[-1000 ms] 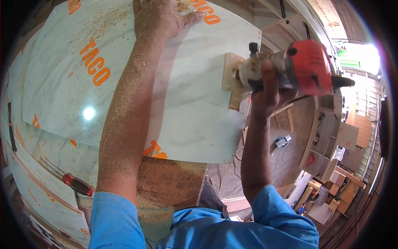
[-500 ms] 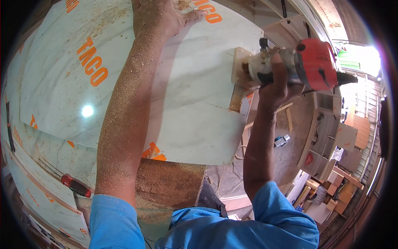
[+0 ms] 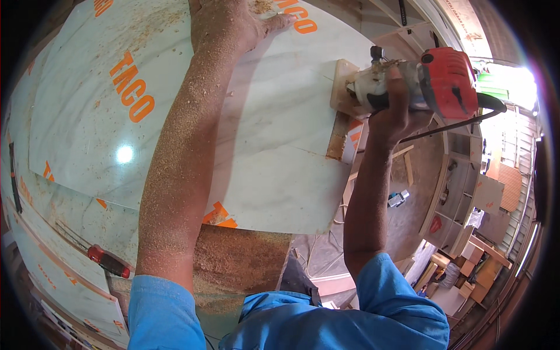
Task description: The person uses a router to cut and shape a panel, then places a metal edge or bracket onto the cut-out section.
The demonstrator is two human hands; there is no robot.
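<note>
A red and silver trim router is gripped by my right hand, whose fingers wrap round its metal body. The router lies on its side, with its pale square base against the right edge of a white marble-patterned panel. Just below the base, a brown notch shows in that edge. My left hand rests on the far part of the panel, thumb stretched out to the right; its other fingertips are cut off by the frame's top. Sawdust coats my left forearm.
A red-handled screwdriver lies at the lower left. Sawdust covers a brown board near me. The router's black cord hangs down on the right. A small blue-grey tool sits on the floor; wood offcuts are piled at right.
The router and my right hand have shifted slightly up along the panel's edge, and more of its cord shows. My left hand stays in place on the panel.
</note>
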